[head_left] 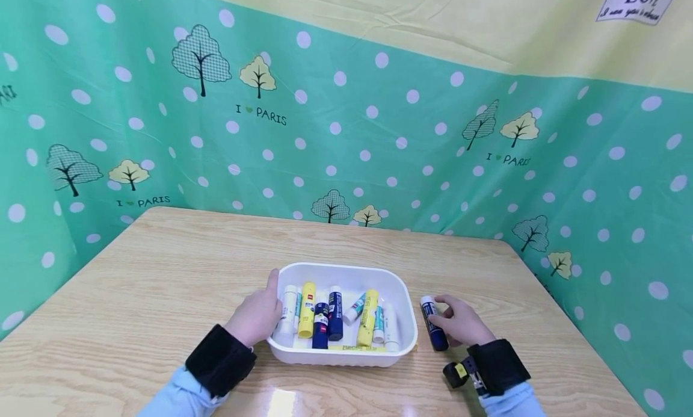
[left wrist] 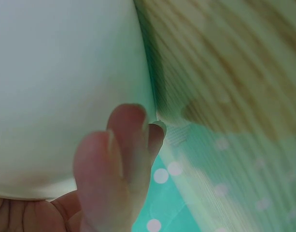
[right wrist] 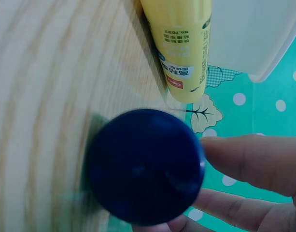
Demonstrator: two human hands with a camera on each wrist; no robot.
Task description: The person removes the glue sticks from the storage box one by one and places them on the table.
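A white plastic basket (head_left: 346, 358) holds several glue sticks: yellow ones (head_left: 306, 311), dark blue ones (head_left: 335, 315) and white ones with teal labels. My left hand (head_left: 257, 311) grips the basket's left end; in the left wrist view its fingers (left wrist: 102, 179) lie along the outer wall. To the right of the basket, my right hand (head_left: 460, 322) holds a dark blue glue stick (head_left: 436, 333) with a white end, thumb and fingers on its sides. The right wrist view shows its round blue end (right wrist: 145, 166) close to the table.
A yellow glue stick (right wrist: 181, 58) lies outside the basket beside its right wall; in the head view only its tip shows. The wooden table (head_left: 189, 248) meets a green dotted curtain (head_left: 335, 152) at the back and sides.
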